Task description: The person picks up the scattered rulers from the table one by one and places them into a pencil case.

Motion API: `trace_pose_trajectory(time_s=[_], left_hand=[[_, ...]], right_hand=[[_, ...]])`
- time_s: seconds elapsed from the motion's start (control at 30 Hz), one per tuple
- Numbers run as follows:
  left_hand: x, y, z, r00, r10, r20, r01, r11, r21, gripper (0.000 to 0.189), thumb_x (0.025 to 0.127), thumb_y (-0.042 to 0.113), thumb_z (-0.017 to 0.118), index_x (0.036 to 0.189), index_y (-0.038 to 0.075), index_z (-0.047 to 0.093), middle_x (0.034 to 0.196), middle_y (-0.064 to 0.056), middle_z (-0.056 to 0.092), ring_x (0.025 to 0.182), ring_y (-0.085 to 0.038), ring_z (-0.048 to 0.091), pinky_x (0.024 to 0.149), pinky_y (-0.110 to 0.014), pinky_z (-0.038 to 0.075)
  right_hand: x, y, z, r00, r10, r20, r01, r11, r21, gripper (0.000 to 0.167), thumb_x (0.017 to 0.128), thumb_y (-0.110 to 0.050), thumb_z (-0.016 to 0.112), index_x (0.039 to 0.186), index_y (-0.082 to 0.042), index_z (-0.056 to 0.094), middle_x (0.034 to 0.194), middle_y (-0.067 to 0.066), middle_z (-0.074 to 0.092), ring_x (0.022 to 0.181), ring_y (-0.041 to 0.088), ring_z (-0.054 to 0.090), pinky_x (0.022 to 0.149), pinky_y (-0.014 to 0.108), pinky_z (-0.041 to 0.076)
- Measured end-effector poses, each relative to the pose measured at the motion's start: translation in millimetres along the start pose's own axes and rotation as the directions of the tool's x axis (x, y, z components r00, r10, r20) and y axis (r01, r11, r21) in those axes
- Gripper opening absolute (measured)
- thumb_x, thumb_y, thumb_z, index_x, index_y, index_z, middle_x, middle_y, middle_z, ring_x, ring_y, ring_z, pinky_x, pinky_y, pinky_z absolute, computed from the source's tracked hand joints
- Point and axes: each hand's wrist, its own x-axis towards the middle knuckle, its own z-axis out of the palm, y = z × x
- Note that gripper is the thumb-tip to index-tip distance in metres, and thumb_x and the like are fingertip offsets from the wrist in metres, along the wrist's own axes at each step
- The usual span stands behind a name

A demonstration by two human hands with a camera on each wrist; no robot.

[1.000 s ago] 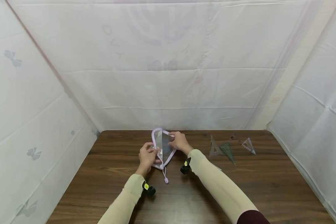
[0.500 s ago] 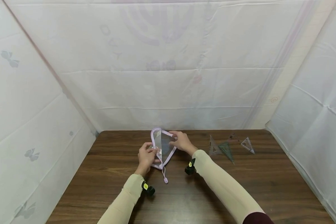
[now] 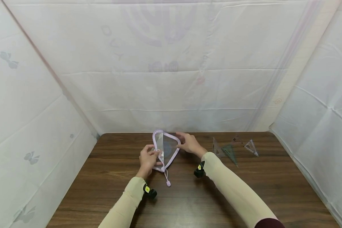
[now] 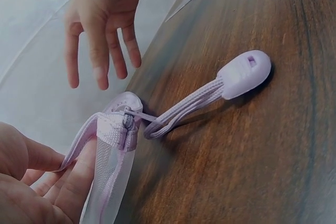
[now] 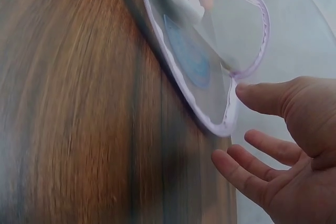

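A see-through zip pouch (image 3: 168,144) with lilac edging stands with its mouth spread on the table's far part. My left hand (image 3: 148,158) pinches its left edge between thumb and fingers. My right hand (image 3: 190,144) is at the pouch's right edge, fingers apart and holding nothing; in the right wrist view its thumb tip is very near the lilac rim (image 5: 227,124), and I cannot tell whether they touch. Inside lies a flat translucent blue piece (image 5: 188,56). A corded lilac zip pull (image 4: 245,74) hangs from the near corner onto the wood.
Right of the pouch lie several set squares on the brown table (image 3: 171,205): a clear one (image 3: 216,150), a green one (image 3: 230,154), a clear one (image 3: 251,147) and a faint reddish one (image 3: 237,139). White sheeting (image 3: 171,88) walls the back and sides.
My right hand has let go of the pouch's right edge and moved a little to the right, its fingers spreading. The left hand keeps its hold.
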Motion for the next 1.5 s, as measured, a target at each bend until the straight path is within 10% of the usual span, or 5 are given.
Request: trace_pose_trajectory(time_s=[1.5], left_hand=[[5.6, -1.5, -4.2, 1.000, -0.013, 0.001, 0.013, 1.000, -0.021, 0.032, 0.096, -0.003, 0.066, 0.127, 0.003, 0.058, 0.107, -0.022, 0.074, 0.072, -0.026, 0.074, 0.054, -0.043, 0.066]], right_hand=[[-54.9, 59, -97, 0.992, 0.123, -0.026, -0.126, 0.985, -0.118, 0.069, 0.097, -0.011, 0.072, 0.156, -0.003, 0.038, 0.144, 0.032, 0.052, 0.126, 0.049, 0.055, 0.099, 0.062, 0.054]])
